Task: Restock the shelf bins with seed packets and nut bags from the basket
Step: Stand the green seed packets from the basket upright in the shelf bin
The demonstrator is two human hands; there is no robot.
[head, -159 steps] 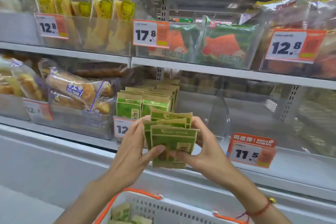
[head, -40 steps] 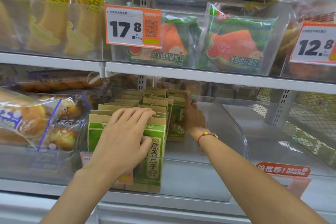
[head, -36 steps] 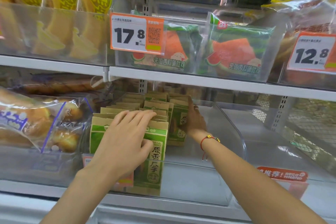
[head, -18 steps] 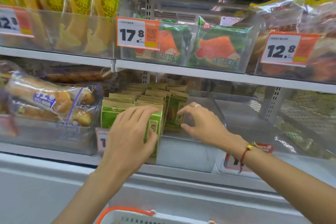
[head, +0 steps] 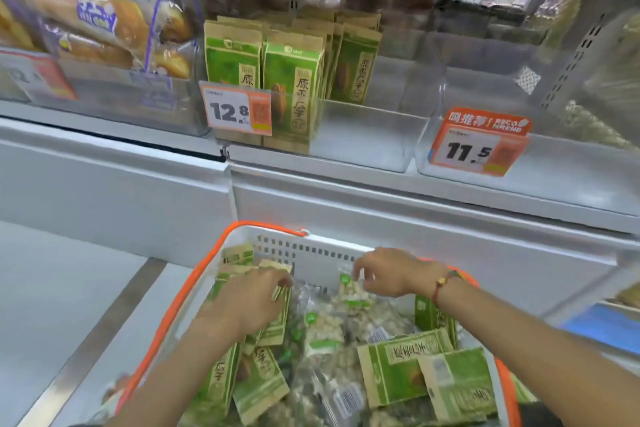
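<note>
Bread bags (head: 104,24) sit in the far-left shelf bin. Next bin (head: 363,135) holds upright green seed packets (head: 294,80) on its left side, right half bare, 12.8 tag (head: 239,111) on front. Bin with the 11.5 tag (head: 479,146) looks bare. Below, the white basket (head: 311,250) with orange rim holds more seed packets and clear nut bags (head: 325,322). Left hand (head: 247,302) lies curled over a few packets at the basket's left wall, looks clamped on them. Right hand (head: 388,274) hovers over a nut bag, fingers bent; can't tell if it's pinching. Packets: light, stiffish paper, pinch by the top edges as a stack. Nut bags: slick film, floppy, take by the sealed top.
</note>
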